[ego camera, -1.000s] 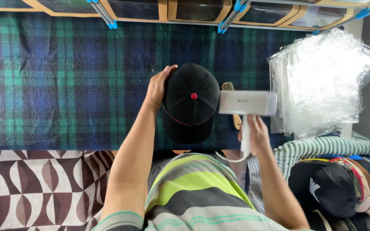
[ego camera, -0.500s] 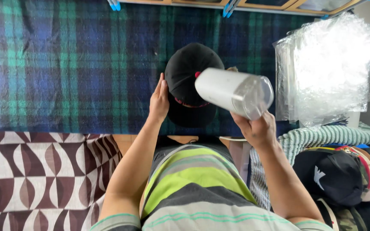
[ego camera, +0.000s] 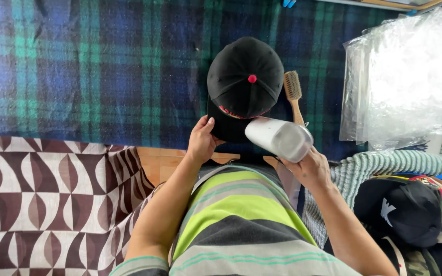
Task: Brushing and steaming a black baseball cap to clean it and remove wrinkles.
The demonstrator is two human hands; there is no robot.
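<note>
Head view, only one. Black cap (ego camera: 245,82) on the blue-green plaid cloth (ego camera: 78,66), crown up, red button on top, brim pointing back toward the body and partly hidden. Left hand (ego camera: 200,140) at the near left edge of the brim, fingers curled onto it, pinching the brim rim; thumb side up. Right hand (ego camera: 310,166) closed around the handle of a white handheld steamer (ego camera: 278,138), barrel lying diagonal, long axis from lower right up to upper left, nozzle end right at the cap's near edge, touching or just off, cannot tell which. Cap straight ahead of both hands, left hand nearer and already on it. Wooden brush (ego camera: 293,94) flat just right of the cap, bristle head away, handle running down under the steamer barrel, close enough to crowd the right side. Stack of clear plastic bags (ego camera: 405,76) well off to the right. Pile of other caps (ego camera: 410,209) lower right, beside a green knit cloth (ego camera: 384,166). Brown-white patterned cloth (ego camera: 42,199) lower left. Striped shirt filling the bottom centre.
</note>
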